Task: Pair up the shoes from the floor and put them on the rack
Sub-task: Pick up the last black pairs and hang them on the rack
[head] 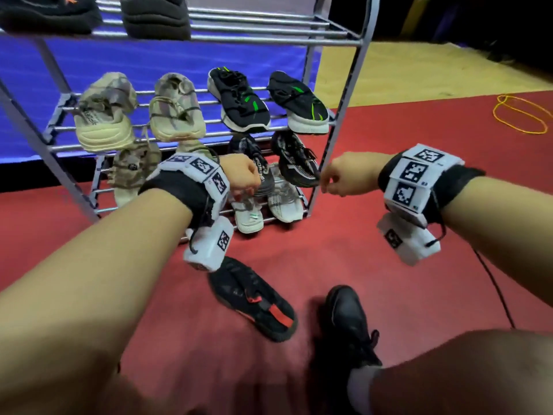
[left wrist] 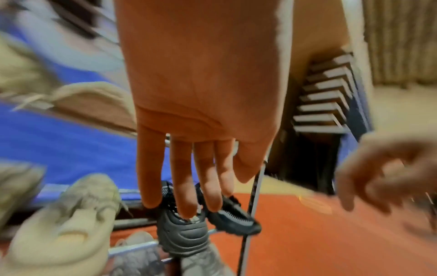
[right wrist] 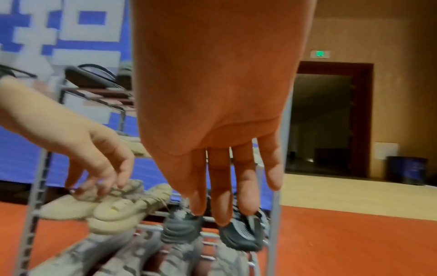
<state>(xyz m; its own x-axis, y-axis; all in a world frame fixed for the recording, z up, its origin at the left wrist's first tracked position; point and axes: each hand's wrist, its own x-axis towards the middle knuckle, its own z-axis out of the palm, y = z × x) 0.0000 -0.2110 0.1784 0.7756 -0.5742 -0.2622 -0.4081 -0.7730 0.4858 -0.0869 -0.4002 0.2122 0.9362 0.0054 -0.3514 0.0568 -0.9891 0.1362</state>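
One black shoe with red trim (head: 251, 298) lies on the red carpet in front of the metal rack (head: 343, 115). My left hand (head: 239, 175) hangs before the lower shelf, fingers (left wrist: 184, 186) straight and holding nothing. It partly covers the left shoe of a black-and-white pair (head: 296, 163) standing on that shelf (left wrist: 182, 235) (right wrist: 243, 233). My right hand (head: 344, 175) hovers by the rack's right post, fingers (right wrist: 236, 186) relaxed and holding nothing. Both hands are apart from the floor shoe.
The rack also holds a beige camo pair (head: 104, 115), a black-and-green pair (head: 239, 100), a white-grey pair (head: 281, 202) at the bottom and dark shoes (head: 155, 16) on top. My own black-shod foot (head: 347, 322) stands near the floor shoe. An orange cable (head: 517, 115) lies far right.
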